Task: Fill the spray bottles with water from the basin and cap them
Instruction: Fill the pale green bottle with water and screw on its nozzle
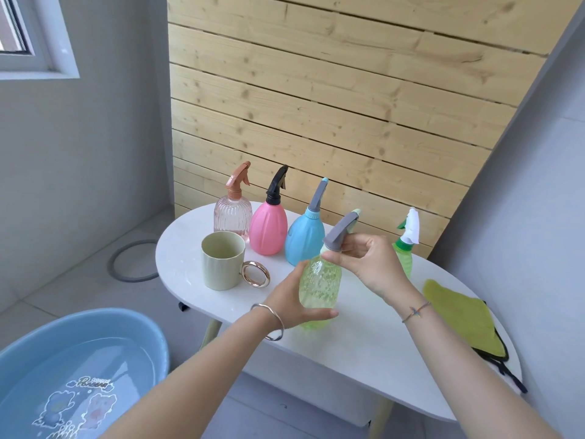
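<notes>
Five plastic spray bottles [268, 229] on smooth white oval desk [364, 337]. At centre, translucent dimpled yellow-green spray bottle [319, 280], gripped round its belly by curled fingers of left hand [294, 299]; grey trigger cap [340, 231] pinched by fingers of right hand [370, 264]. At 7 o'clock, one round blue plastic basin [126, 318] holding water.

both bare forearms reach in over the near edge of the tabletop. the left hand [292, 297] wraps its fingers round the yellow-green bottle [321, 280]; the right hand [372, 264], above it, pinches its grey spray head [340, 231].
</notes>
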`<state>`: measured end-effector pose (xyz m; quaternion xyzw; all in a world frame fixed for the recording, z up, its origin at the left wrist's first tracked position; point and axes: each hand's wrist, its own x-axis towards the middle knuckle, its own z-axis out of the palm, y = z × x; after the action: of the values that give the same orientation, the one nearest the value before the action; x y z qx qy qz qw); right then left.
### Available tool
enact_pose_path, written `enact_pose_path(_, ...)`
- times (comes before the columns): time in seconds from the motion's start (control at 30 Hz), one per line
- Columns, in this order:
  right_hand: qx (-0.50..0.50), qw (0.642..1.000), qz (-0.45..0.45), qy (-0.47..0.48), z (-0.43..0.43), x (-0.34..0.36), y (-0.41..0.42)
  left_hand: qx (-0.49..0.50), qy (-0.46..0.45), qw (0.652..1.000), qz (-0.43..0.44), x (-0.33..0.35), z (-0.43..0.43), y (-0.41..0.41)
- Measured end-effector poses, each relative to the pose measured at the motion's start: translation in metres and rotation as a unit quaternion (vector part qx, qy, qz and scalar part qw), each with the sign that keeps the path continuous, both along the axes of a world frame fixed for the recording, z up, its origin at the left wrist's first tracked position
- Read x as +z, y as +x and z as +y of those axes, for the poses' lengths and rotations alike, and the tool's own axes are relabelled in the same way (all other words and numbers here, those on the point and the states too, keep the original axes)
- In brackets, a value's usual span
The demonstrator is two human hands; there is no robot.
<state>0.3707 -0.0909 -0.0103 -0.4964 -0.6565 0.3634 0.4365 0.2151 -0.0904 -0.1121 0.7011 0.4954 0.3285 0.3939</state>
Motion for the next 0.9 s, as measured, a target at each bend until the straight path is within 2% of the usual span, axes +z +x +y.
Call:
enact_pose_path(0.07, 0.009, 1.0, -0.005, -0.017, 0.002, 0.001, 0.001, -0.028, -0.03, 0.999, 0.014, -0.002, 0.006, -0.011)
enact_pose_path(0.13, 0.009, 1.0, -0.021, -0.01, 0.001, 0.001, 0.001, -0.011, -0.03, 0.999, 0.035, -0.002, 0.011, -0.016)
enact_pose_path(0.33, 0.005, 1.0, -0.029, -0.006, -0.003, 0.003, 0.005, 0.04, 0.042, 0.992, 0.112, 0.003, 0.004, 0.008)
enact_pose_path(0.5, -0.001, 0.999, -0.045, -0.019, -0.002, 0.004, 0.009, -0.054, -0.02, 0.995, 0.08, 0.001, 0.009, -0.001)
enact_pose_path(0.63, -0.01, 0.999, -0.051, -0.006, -0.005, 0.002, 0.008, 0.033, 0.038, 0.995, 0.082, 0.0, 0.002, 0.007)
enact_pose_path(0.77, -0.008, 0.999, -0.042, -0.023, -0.009, 0.007, 0.014, 0.136, 0.087, 0.973, 0.162, -0.006, -0.01, 0.035)
enact_pose_path(0.83, -0.025, 0.999, -0.041, -0.009, -0.011, 0.004, 0.015, 0.118, 0.101, 0.972, 0.176, -0.009, -0.009, 0.037)
enact_pose_path(0.9, -0.047, 0.998, -0.039, 0.007, -0.011, 0.001, 0.014, 0.045, 0.074, 0.99, 0.113, -0.01, -0.005, 0.029)
